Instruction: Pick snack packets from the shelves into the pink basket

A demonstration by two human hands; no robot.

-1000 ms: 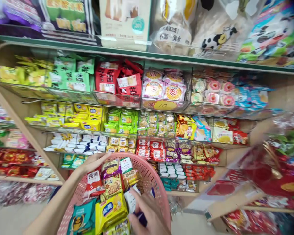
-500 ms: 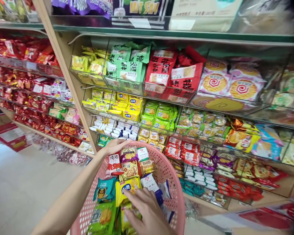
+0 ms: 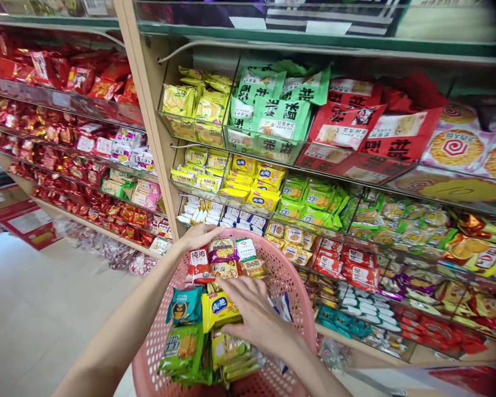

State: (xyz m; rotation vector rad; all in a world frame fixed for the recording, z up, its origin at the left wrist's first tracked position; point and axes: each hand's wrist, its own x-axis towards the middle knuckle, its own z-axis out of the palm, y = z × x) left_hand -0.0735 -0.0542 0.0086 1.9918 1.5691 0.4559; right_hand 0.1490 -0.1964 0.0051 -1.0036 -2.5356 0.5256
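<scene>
Left hand: The left hand (image 3: 202,236) is holding the far-left rim of the basket (image 3: 284,274), its fingers lying over the edge.
Right hand: The right hand (image 3: 258,314) is reaching in over the middle, thumb and fingers spreading wide apart; whether anything is lying under the palm, I cannot tell.
Handling: Working well here probably means holding the rim steady with the left while the right is moving lightly, fingertips sorting the wrappers rather than pressing. Lifting by the crimped ends would be sparing crumbly contents, and angling the palm aside would be freeing the view of what it is covering.
Basket: It is sitting just in front of the shelves (image 3: 248,38), its mouth facing up towards the wearer; being roundish, it is showing no clear long axis.
Yellow packet: The yellow packet (image 3: 220,310) is lying mid-basket, printed face up, its long axis running across from left to right and its right end rising slightly under the fingers.
Red packet: The red packet (image 3: 199,266) is resting by the far-left wall, its long axis pointing away from the wearer.
White packet: The white packet (image 3: 246,249) is lying near the far rim, its long axis running mostly away from the wearer.
Teal packet: The teal packet (image 3: 184,305) is lying left of the yellow one, face up, its upper edge tilting up towards the right.
</scene>
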